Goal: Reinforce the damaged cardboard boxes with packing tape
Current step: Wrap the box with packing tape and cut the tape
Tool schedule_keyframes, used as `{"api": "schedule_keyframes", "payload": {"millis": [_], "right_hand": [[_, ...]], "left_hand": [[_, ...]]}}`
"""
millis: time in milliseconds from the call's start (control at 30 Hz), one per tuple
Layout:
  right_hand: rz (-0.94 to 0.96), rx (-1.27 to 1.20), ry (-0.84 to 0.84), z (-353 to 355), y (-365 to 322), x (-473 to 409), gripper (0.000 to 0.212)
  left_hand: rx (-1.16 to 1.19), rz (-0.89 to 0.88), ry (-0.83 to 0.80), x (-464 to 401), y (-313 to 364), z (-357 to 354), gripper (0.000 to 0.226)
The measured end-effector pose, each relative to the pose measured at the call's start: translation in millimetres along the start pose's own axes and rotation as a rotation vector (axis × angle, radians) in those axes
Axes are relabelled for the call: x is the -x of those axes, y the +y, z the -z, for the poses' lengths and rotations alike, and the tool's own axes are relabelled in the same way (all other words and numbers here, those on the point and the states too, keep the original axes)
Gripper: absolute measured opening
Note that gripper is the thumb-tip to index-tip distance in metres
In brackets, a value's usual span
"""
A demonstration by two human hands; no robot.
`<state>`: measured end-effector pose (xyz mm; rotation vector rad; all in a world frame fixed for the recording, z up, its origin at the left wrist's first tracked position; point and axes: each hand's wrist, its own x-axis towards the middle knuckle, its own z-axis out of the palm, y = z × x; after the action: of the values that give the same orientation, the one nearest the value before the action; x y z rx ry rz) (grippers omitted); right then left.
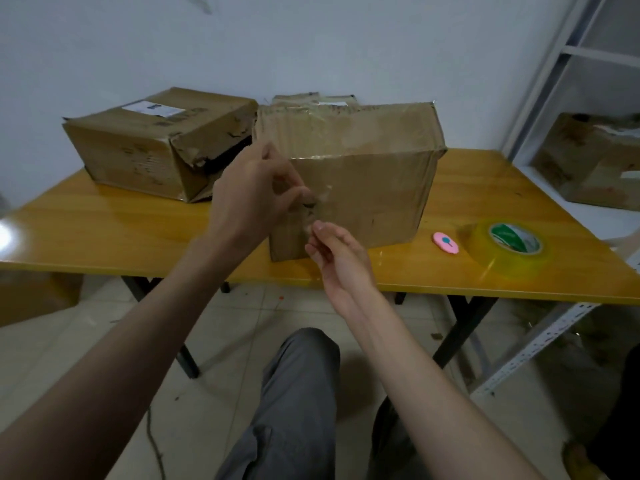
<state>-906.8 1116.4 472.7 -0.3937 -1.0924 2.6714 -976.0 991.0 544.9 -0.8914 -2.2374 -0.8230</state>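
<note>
Hands work close together at the near left corner of the front box [363,199], which stands on the table [104,230] near its front edge. My left hand [256,192] is raised against that corner, thumb and fingers curled as if pinching a clear strip of tape [323,199] that glints across the brown face; my right hand [332,251] sits just below, fingertips pinched near the strip's lower end, though blur keeps me from telling whether it truly holds tape or only touches the cardboard. Judgement: the step in hand is laying this strip over the corner seam. To do it well I should keep the strip taut between both hands, seat one end first, then smooth along the edge so no bubbles or wrinkles form, and wrap it round the corner onto the side panel. Second box [159,147], behind and to the left, shows a crushed, torn-open end and looks untreated. Tape roll [509,247] lies flat at the right of the table, a small pink disc [446,242], maybe a cutter, just beside it. Another box [588,161] rests on the metal shelf [554,64] at right. Nothing blocks the corner; the clear tape is hard to see.
</note>
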Motion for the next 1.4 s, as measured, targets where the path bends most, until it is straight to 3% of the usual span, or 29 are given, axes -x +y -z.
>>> {"api": "schedule_keyframes", "payload": {"millis": [200, 500, 833, 1133, 1300, 1400], "right_hand": [[-0.139, -0.128, 0.093, 1, 14, -12, 0.012], [-0.105, -0.14, 0.193, -6, 27, -21, 0.008], [-0.095, -0.13, 0.229, -8, 32, -32, 0.009], [-0.076, -0.065, 0.284, -13, 37, -44, 0.007], [-0.066, 0.026, 0.366, -11, 42, -49, 0.037], [-0.063, 0.098, 0.366, -7, 42, -52, 0.036]], "left_hand": [[-0.158, -0.084, 0.072, 4, -11, -15, 0.026], [-0.367, -0.171, 0.153, 12, -26, -35, 0.033], [-0.375, -0.259, 0.333, 14, -42, -57, 0.031], [-0.359, -0.291, 0.381, 11, -49, -62, 0.03], [-0.38, -0.303, 0.368, 11, -52, -59, 0.029], [-0.384, -0.315, 0.366, 12, -53, -59, 0.026]]}}
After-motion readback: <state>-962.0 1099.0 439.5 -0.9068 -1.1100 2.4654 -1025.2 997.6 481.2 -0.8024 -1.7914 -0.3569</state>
